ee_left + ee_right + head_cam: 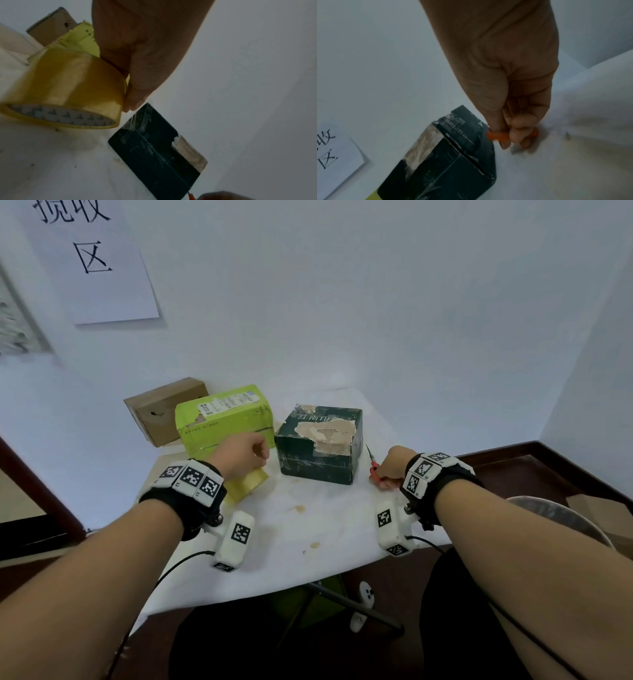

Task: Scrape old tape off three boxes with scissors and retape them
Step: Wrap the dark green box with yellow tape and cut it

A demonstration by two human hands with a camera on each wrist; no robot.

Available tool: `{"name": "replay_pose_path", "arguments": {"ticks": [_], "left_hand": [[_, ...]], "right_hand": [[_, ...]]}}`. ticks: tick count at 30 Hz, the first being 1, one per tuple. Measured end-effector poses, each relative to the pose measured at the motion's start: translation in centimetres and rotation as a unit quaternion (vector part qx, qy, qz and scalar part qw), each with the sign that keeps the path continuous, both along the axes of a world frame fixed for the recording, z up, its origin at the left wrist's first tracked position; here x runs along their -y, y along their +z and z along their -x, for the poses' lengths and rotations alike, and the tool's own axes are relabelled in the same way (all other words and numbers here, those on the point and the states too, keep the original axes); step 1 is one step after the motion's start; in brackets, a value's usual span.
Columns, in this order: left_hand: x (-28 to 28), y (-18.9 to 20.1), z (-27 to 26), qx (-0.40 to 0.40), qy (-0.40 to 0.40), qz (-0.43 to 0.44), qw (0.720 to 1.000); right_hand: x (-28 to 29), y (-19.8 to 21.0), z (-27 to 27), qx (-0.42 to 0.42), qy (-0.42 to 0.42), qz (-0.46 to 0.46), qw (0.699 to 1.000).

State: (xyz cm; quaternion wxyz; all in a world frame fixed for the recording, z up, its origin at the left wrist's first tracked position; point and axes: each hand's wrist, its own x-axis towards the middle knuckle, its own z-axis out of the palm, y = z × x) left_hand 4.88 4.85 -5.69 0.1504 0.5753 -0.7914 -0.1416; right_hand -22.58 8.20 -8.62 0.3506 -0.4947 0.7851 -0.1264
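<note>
L fingers (132,97): curled round tape roll (65,88), pinching its loose clear end.
R fingers (513,134): closed on scissors (374,465) (orange handle), blades pointing up, just R of dark box (320,445).
Boxes: dark one mid bench (308,529); green box (224,414) and brown box (164,409) behind L hand (241,455), side by side.

Scissors (374,466) handles hidden in right hand (394,465)
</note>
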Motion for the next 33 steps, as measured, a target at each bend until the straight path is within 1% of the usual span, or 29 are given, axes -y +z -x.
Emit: {"name": "replay_pose_path", "arguments": {"ticks": [2,4,8,11,14,16,18,20,22,23,24,25,26,27,28,30,33], "left_hand": [[0.3,0.0,-0.1,0.074,-0.014,0.026,0.997],[0.5,-0.3,-0.4,0.122,-0.01,0.025,0.992],[0.5,-1.0,-0.3,0.141,-0.006,-0.034,0.989],[0.2,-1.4,0.1,0.141,0.002,-0.046,0.989],[-0.1,-1.8,0.3,0.126,-0.006,-0.087,0.988],[-0.3,-2.0,0.6,0.153,-0.016,-0.106,0.982],[-0.3,-2.0,0.7,0.173,-0.024,-0.105,0.979],[-0.5,-1.6,0.6,0.196,-0.04,-0.099,0.975],[-0.9,-0.8,0.7,0.245,-0.046,-0.072,0.966],[-1.1,-0.2,0.8,0.267,-0.034,-0.032,0.963],[-1.4,0.6,1.0,0.273,-0.015,0.025,0.962],[-1.5,1.2,1.3,0.259,0.001,0.083,0.962],[-1.5,1.9,1.7,0.228,0.003,0.131,0.965],[-1.3,2.3,2.1,0.182,-0.013,0.162,0.97],[-1.1,2.6,2.5,0.133,-0.041,0.171,0.975],[-0.8,2.8,3.5,0.053,-0.095,0.158,0.981],[-0.3,1.9,5.1,-0.019,-0.118,0.114,0.986]], "right_hand": [[0.1,0.0,-0.1,-0.067,0.022,0.003,0.998],[0.4,0.1,-0.3,-0.09,0.027,0.015,0.995],[1.2,-0.6,-0.3,-0.105,0.029,0.051,0.993],[1.3,-0.6,-0.3,-0.141,0.036,0.09,0.985],[1.4,-0.6,-0.3,-0.126,0.038,0.104,0.986],[1.4,-0.6,-0.3,-0.098,0.029,0.113,0.988],[1.4,-0.5,-0.1,-0.077,0.012,0.147,0.986],[1.3,-0.1,-0.1,-0.065,0.004,0.202,0.977],[1.1,0.5,-0.2,-0.026,0.013,0.27,0.962],[0.9,0.9,-0.5,-0.009,0.02,0.306,0.952],[0.8,1.2,-0.8,0.008,0.026,0.339,0.94],[0.7,1.5,-1.2,0.026,0.034,0.364,0.931],[0.6,1.7,-1.6,0.043,0.045,0.378,0.924],[0.6,1.8,-2.0,0.061,0.058,0.382,0.921],[0.5,1.8,-2.4,0.076,0.073,0.376,0.92],[0.5,1.8,-2.8,0.092,0.099,0.361,0.923],[0.8,1.6,-2.7,0.102,0.096,0.359,0.923]]}}
